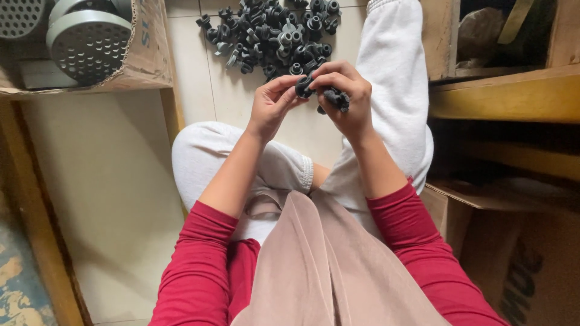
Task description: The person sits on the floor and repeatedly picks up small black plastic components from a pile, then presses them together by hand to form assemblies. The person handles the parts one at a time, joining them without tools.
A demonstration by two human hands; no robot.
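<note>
My left hand [270, 104] and my right hand [345, 96] meet above the tiled floor, both pinching one small dark grey plastic part [304, 87] between the fingertips. My right hand also keeps a few more of the same dark parts [336, 98] tucked in its palm. Just beyond the hands lies a heap of several similar dark grey plastic parts [273, 35] on the white floor tiles. I sit with my legs in white trousers on either side of the hands.
A torn cardboard box [148, 57] at the upper left holds grey perforated round discs [89, 41]. Wooden shelving [504, 96] runs along the right, with another cardboard box [513, 253] below it. A wooden frame edge [30, 211] stands at the left.
</note>
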